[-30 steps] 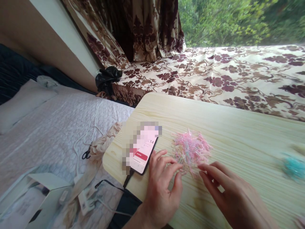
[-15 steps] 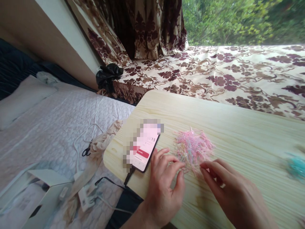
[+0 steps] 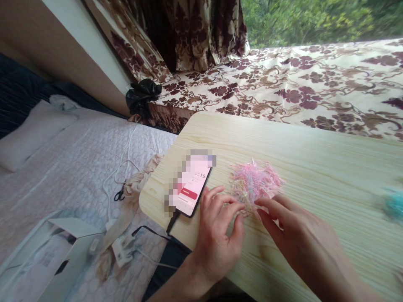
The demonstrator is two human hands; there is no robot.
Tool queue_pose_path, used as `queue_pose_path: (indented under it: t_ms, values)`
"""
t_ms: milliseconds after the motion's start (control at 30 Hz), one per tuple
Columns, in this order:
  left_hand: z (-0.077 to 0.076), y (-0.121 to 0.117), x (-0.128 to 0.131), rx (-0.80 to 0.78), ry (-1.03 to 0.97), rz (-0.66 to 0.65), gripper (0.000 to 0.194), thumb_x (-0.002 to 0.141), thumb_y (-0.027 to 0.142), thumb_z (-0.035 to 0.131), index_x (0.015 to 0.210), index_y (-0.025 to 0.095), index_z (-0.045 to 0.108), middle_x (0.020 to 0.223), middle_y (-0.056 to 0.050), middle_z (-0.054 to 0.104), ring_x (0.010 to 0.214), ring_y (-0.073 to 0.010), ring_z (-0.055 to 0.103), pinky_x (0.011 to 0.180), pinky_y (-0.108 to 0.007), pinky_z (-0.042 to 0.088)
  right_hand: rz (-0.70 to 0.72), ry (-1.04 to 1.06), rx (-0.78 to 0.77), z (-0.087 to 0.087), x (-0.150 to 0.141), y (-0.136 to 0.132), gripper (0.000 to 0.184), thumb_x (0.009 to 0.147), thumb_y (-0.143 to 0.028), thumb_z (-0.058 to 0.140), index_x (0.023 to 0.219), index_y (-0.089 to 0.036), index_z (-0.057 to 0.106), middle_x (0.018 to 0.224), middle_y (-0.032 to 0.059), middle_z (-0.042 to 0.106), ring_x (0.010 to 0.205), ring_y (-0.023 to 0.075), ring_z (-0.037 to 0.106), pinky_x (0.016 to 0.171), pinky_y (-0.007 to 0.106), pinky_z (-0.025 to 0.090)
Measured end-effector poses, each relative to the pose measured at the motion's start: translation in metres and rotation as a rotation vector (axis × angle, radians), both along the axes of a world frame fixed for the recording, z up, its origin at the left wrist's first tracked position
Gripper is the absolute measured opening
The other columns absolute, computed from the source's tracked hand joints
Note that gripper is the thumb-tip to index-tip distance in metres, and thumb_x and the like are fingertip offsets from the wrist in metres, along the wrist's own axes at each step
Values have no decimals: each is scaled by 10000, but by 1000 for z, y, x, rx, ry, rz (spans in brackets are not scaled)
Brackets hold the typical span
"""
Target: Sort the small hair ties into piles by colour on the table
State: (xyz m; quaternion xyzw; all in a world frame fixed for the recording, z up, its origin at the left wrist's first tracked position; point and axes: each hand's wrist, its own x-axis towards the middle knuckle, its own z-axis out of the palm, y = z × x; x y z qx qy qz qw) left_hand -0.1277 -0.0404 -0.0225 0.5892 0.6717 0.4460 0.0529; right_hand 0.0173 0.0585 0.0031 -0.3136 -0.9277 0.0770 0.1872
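A loose heap of thin pink strands (image 3: 256, 180), with some yellowish and bluish ones at its lower left, lies on the pale wooden table. My left hand (image 3: 218, 228) rests at the heap's near left side, fingers curved and spread, thumb apart; its index fingertip reaches the edge strands. At the near right edge of the heap is my right hand (image 3: 292, 233), thumb and index finger brought together in a pinch. Whatever sits between those fingertips is too small to make out. Left of my left hand lies a phone (image 3: 190, 193) with a lit screen, a black cable plugged into it.
A blurred turquoise bundle (image 3: 395, 204) lies at the table's right edge. Beyond the table (image 3: 315, 159) is a ledge with a floral cloth (image 3: 267, 84). To the left, a bed (image 3: 78, 155) holds a white open box (image 3: 75, 247), a power strip (image 3: 122, 249) and cables.
My right hand has moved a little left, closer to my left hand and the heap's near edge. My left hand has kept its pose. The view has shifted slightly.
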Motion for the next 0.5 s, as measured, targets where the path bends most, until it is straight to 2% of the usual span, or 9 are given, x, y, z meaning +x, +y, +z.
queue_pose_path:
  t_ms: [200, 300, 433, 500]
  values:
    - [1, 0, 0, 10, -23, -9, 249, 881, 46, 556, 1064, 195, 637, 1008, -55, 652, 1175, -246, 535, 1125, -538, 396, 6, -36, -18, 0, 2, 0, 397, 1018, -329, 361, 729, -240, 617, 653, -15, 586, 481, 132, 599, 395, 244, 377]
    - [1, 0, 0, 11, -26, -19, 246, 882, 49, 555, 1063, 195, 638, 1009, -55, 652, 1171, -244, 536, 1124, -534, 397, -31, 23, -70, 1, 9, -1, 371, 1017, -361, 388, 775, -242, 643, 687, -14, 611, 492, 120, 599, 408, 238, 397]
    - [0, 0, -1, 9, -32, -18, 248, 876, 46, 556, 1052, 199, 642, 1003, -53, 652, 1182, -250, 532, 1119, -527, 397, -116, 169, -302, 3, 22, 2, 231, 963, -402, 541, 928, -244, 706, 887, 10, 686, 622, 99, 646, 520, 204, 494]
    - [-1, -1, 0, 10, -33, -12, 254, 873, 43, 553, 1051, 200, 644, 1001, -55, 651, 1191, -253, 527, 1115, -517, 401, -147, 221, -448, 3, 29, 6, 222, 927, -423, 596, 949, -243, 724, 884, 14, 703, 655, 108, 661, 541, 195, 515]
